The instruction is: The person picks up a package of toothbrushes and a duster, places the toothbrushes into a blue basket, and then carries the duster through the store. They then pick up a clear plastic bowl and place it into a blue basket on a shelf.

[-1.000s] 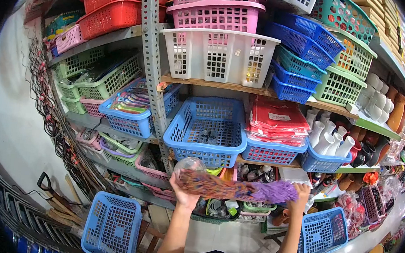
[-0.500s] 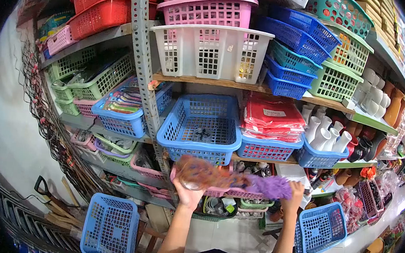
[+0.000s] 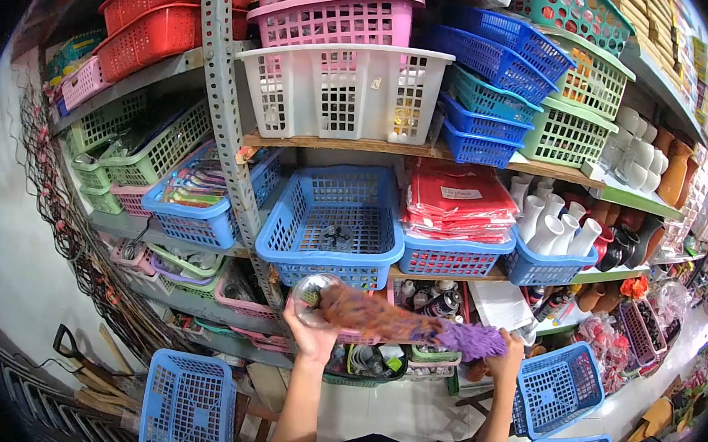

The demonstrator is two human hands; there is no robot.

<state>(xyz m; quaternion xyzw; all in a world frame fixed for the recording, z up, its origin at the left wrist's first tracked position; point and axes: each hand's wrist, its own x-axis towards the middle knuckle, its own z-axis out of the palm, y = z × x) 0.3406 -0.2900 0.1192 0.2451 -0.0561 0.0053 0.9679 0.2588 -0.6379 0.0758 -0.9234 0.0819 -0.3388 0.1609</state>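
Note:
My left hand [image 3: 312, 339] is closed around a clear round container [image 3: 310, 303], held up in front of the shelf with its mouth facing me. A fluffy duster [image 3: 396, 319], brown and orange along most of its length and purple at one end, stretches between my hands and is smeared by motion. Its brown tip lies right at the container's right side. At the purple end, my right hand [image 3: 507, 359] grips the duster; the handle is hidden. Just above the container, a blue basket [image 3: 330, 257] stands on the shelf with a small dark object inside.
A perforated metal post [image 3: 223, 83] rises left of centre. Red packets [image 3: 462, 192] and white vases [image 3: 548, 235] fill baskets to the right. Below stand a blue basket at left [image 3: 189, 404] and another at right [image 3: 558, 386]. Dry branches [image 3: 61, 195] line the left wall.
The duster's brown end has shifted right, off the clear container, which now shows more fully. Both hands keep their grip. The shelves sit slightly further left in view.

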